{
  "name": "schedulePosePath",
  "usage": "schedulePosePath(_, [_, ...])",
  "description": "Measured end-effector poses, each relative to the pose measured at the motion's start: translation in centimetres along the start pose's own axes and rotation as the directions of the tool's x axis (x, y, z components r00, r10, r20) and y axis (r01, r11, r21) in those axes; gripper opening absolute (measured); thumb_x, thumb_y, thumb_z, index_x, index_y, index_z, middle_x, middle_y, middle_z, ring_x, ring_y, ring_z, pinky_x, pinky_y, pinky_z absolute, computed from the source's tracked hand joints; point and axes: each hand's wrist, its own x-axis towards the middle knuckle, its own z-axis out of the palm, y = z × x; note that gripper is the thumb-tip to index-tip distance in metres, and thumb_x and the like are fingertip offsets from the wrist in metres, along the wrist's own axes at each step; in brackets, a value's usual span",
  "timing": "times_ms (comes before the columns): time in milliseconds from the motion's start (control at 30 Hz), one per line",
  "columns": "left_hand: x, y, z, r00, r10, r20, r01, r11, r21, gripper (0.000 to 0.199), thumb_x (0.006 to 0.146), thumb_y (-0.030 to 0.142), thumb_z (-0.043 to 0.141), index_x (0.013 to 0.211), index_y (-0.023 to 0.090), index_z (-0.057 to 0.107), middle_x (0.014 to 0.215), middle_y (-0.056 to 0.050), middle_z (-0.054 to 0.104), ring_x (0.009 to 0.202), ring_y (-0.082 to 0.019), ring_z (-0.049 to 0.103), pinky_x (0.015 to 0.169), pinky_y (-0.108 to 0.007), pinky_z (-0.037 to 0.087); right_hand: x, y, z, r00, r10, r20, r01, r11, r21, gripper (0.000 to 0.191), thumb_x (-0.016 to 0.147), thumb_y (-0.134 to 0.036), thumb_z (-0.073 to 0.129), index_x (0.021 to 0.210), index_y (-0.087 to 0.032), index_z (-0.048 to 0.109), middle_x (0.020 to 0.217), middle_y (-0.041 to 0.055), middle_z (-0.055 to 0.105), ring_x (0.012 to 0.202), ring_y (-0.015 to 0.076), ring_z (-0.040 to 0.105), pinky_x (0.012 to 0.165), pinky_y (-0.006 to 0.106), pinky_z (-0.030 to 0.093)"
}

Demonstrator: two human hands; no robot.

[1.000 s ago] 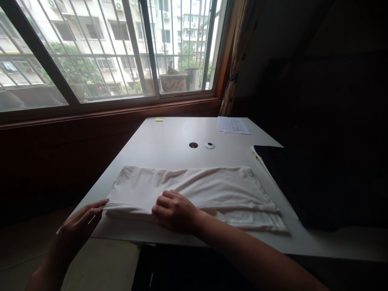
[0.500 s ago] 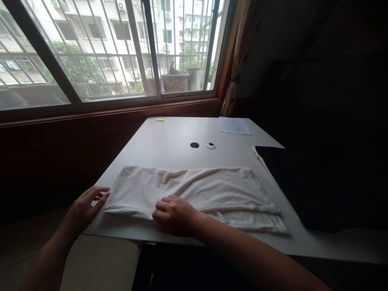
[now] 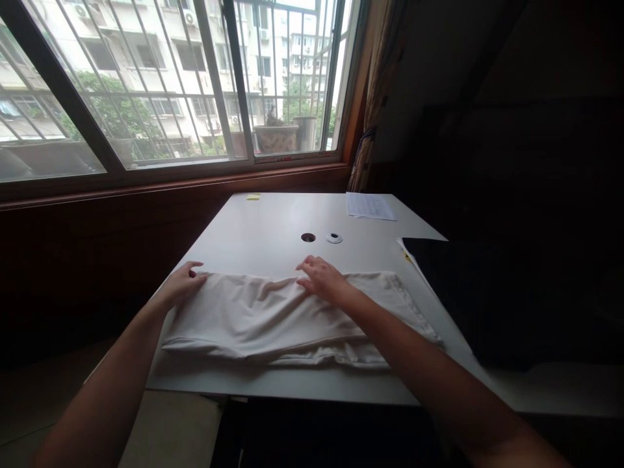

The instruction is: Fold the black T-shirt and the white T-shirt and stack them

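A white cloth garment point(image 3: 234, 312), folded into a long flat strip with wrinkles, lies across the near part of the table; I cannot tell its kind. My left hand point(image 3: 181, 285) is at its far left corner, thumb and forefinger apart, the thumb by the cloth. At the middle of the far edge is my right hand point(image 3: 322, 278). Its fingers are slightly bent and parted from the thumb, touching or just over the cloth. The right forearm hides part of the garment's right side.
The white table point(image 3: 273, 221) has a round cable hole point(image 3: 308, 238) with a loose ring cover point(image 3: 334, 238) beside it. Printed papers point(image 3: 370, 206) and a yellow note point(image 3: 253, 197) lie at the back. Dark cloth point(image 3: 458, 292) covers the right side. A barred window point(image 3: 170, 84) stands behind.
Both hands have moved from the near side to the garment's far edge. My right hand has opened from a curled grip. The garment's near edge looks shifted slightly.
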Motion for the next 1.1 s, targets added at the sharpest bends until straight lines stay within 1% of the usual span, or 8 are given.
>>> schedulePosePath(100, [-0.1, -0.2, 0.1, 0.997, -0.019, -0.076, 0.019, 1.0, 0.001, 0.063, 0.077, 0.06, 0.063, 0.125, 0.02, 0.067, 0.097, -0.006, 0.069, 0.087, -0.025, 0.068, 0.076, -0.031, 0.051, 0.0, 2.8, 0.0, 0.984, 0.125, 0.124, -0.118, 0.991, -0.066, 0.024, 0.1, -0.037, 0.064, 0.113, -0.017, 0.067, 0.114, 0.0119, 0.066, 0.104, 0.0245, 0.059, 0.089, 0.033, 0.044])
schedulePosePath(267, [-0.9, -1.0, -0.6, 0.982, -0.054, -0.18, 0.063, 0.997, 0.045, 0.048, 0.081, 0.05, 0.06, 0.117, 0.02, 0.068, 0.1, -0.009, 0.07, 0.089, -0.027, 0.067, 0.081, -0.035, 0.05, -1.3, 5.6, -0.2, 0.971, 0.157, 0.179, -0.148, 0.987, -0.063, 0.023, 0.105, -0.038, 0.053, 0.099, -0.02, 0.066, 0.095, 0.0061, 0.071, 0.083, 0.0187, 0.063, 0.073, 0.028, 0.039])
schedulePosePath(500, [-0.2, -0.6, -0.6, 0.989, 0.022, -0.145, -0.002, 0.991, 0.136, 0.052, 0.08, 0.049, 0.063, 0.123, 0.018, 0.065, 0.096, -0.008, 0.07, 0.083, -0.024, 0.068, 0.08, -0.034, 0.053, -2.6, 7.0, -0.9, 0.973, 0.174, 0.151, -0.168, 0.984, -0.052, 0.024, 0.104, -0.04, 0.055, 0.099, -0.02, 0.065, 0.099, 0.007, 0.071, 0.085, 0.0189, 0.063, 0.077, 0.028, 0.039])
schedulePosePath(667, [-1.4, 1.1, -0.3, 0.962, 0.168, -0.216, -0.12, 0.968, 0.219, 0.044, 0.084, 0.04, 0.061, 0.122, 0.018, 0.067, 0.116, -0.013, 0.064, 0.097, -0.027, 0.066, 0.096, -0.041, 0.05, -4.7, 8.3, -2.0, 0.986, 0.163, 0.032, -0.16, 0.984, -0.08, 0.017, 0.1, -0.033, 0.059, 0.097, -0.018, 0.066, 0.102, 0.0102, 0.068, 0.098, 0.0227, 0.061, 0.091, 0.033, 0.044])
schedulePosePath(767, [-4.2, 2.7, -0.3, 0.896, 0.427, -0.121, -0.398, 0.894, 0.208, 0.027, 0.091, 0.04, 0.059, 0.108, 0.022, 0.072, 0.109, -0.009, 0.067, 0.104, -0.027, 0.064, 0.1, -0.04, 0.049, -7.3, 8.2, -3.1, 0.997, 0.07, -0.037, -0.072, 0.996, -0.051, 0.013, 0.099, -0.028, 0.059, 0.096, -0.018, 0.067, 0.104, 0.0112, 0.066, 0.1, 0.024, 0.06, 0.092, 0.036, 0.047])
schedulePosePath(833, [-6.8, 3.8, -0.4, 0.785, 0.619, 0.033, -0.618, 0.776, 0.126, 0.022, 0.096, 0.041, 0.059, 0.102, 0.024, 0.072, 0.104, -0.007, 0.069, 0.102, -0.025, 0.064, 0.095, -0.037, 0.052, -9.7, 7.6, -4.2, 0.999, -0.047, 0.009, 0.047, 0.999, 0.028, 0.011, 0.099, -0.026, 0.059, 0.096, -0.02, 0.067, 0.104, 0.0097, 0.065, 0.097, 0.0222, 0.061, 0.088, 0.035, 0.049])
schedulePosePath(900, [-9.8, 4.5, -0.5, 0.701, 0.692, 0.173, -0.708, 0.705, 0.051, 0.015, 0.098, 0.037, 0.062, 0.102, 0.026, 0.072, 0.104, -0.005, 0.069, 0.1, -0.021, 0.065, 0.09, -0.033, 0.054, -12.4, 6.9, -5.5, 0.984, -0.141, 0.106, 0.131, 0.986, 0.1, 0.009, 0.098, -0.028, 0.061, 0.095, -0.022, 0.067, 0.103, 0.008, 0.065, 0.092, 0.0205, 0.062, 0.083, 0.033, 0.051])
schedulePosePath(1100, [-16.0, 2.9, -0.9, 0.689, 0.662, 0.296, -0.709, 0.699, 0.088, 0.027, 0.093, 0.038, 0.071, 0.118, 0.029, 0.069, 0.114, -0.006, 0.069, 0.102, -0.022, 0.067, 0.086, -0.029, 0.058, -20.4, 7.4, -8.1, 0.984, -0.042, 0.171, 0.048, 0.998, -0.029, 0.013, 0.093, -0.025, 0.065, 0.105, -0.025, 0.069, 0.109, 0.0098, 0.066, 0.099, 0.0246, 0.064, 0.087, 0.038, 0.052])
